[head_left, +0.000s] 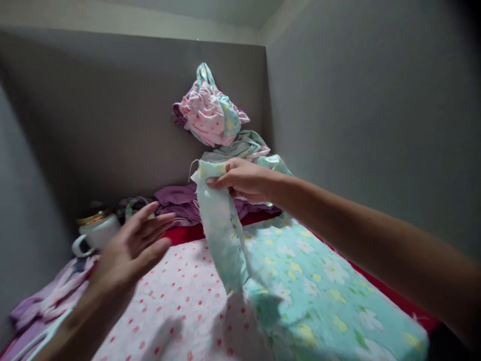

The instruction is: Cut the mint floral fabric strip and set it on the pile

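Note:
Between the thumb and fingers of my right hand [244, 179] is the top end of a pale mint fabric strip [221, 230] with frayed edges and loose threads. The strip hangs down in front of the spread cloths. My left hand [141, 243] is raised to the left of it, fingers apart and holding nothing. Below lie a pink cloth with red dots [180, 286] and, to its right, a mint cloth with white and yellow flowers [311, 286]. Their shared border is partly hidden behind the strip.
A white mug [99, 233] stands at the left. Purple fabric [178, 200] is heaped along the back, with greyish-green cloth [240, 145] beside it. A bundle of pink and mint cloth [208, 110] hangs on the back wall. Grey walls [361, 110] enclose the space.

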